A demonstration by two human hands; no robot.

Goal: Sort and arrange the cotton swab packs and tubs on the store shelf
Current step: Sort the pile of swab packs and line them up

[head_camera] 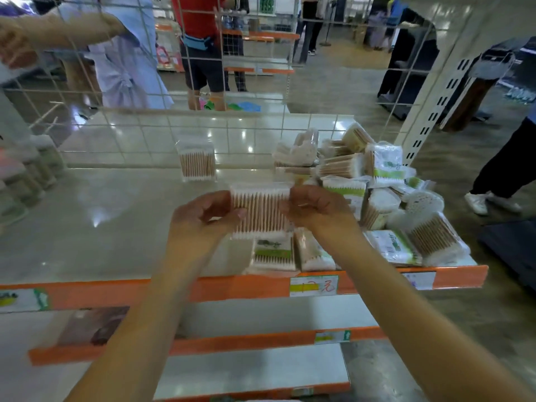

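Left hand (207, 216) and right hand (314, 206) pinch opposite edges of one swab pack (261, 211) above the shelf (116, 221) | sticks upright | standing pack (197, 162) behind, slightly left; left hand nearer | heap (377, 184) right.

We see bright, even overhead light, glaring in white patches on the glossy pale shelf (95, 216) left of the fingers. Motion blur softens everything, and the wide lens bends the frame's edges.
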